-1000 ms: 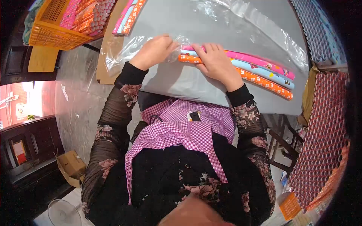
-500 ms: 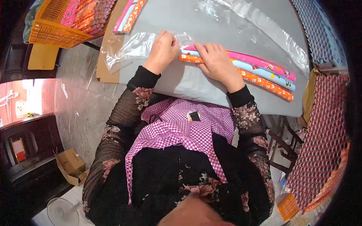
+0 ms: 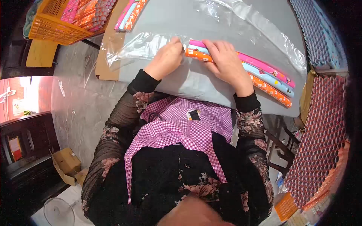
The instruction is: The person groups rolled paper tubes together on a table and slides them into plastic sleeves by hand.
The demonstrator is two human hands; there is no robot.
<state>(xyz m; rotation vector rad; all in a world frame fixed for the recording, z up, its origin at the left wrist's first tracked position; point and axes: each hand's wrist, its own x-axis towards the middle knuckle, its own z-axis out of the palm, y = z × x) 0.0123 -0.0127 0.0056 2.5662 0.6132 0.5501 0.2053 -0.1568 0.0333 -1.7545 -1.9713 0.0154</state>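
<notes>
Three printed paper rolls lie side by side on the grey-covered table: a pink roll (image 3: pixel 260 65), a light blue roll (image 3: pixel 267 78) and an orange roll (image 3: pixel 269 89). My right hand (image 3: pixel 227 64) is wrapped over them near their left ends, thumb on the near side. Just left of those ends, my left hand (image 3: pixel 167 57) is closed, its fingertips pinching the edge of a clear plastic bag (image 3: pixel 132 44). The bag stretches flat to the left. The rolls' ends are beside its edge, and part of that edge is hidden behind my left hand.
Another group of rolls (image 3: pixel 130 17) lies at the table's far left. Clear plastic (image 3: pixel 260 26) spreads over the back. An orange basket (image 3: pixel 56 32) of rolls stands at upper left. Stacked rolls (image 3: pixel 320 139) line the right side. A cardboard box (image 3: pixel 67 165) sits on the floor.
The rolls' left ends have shifted slightly right with my right hand. My left hand has moved a little right and down, its fingers now more curled.
</notes>
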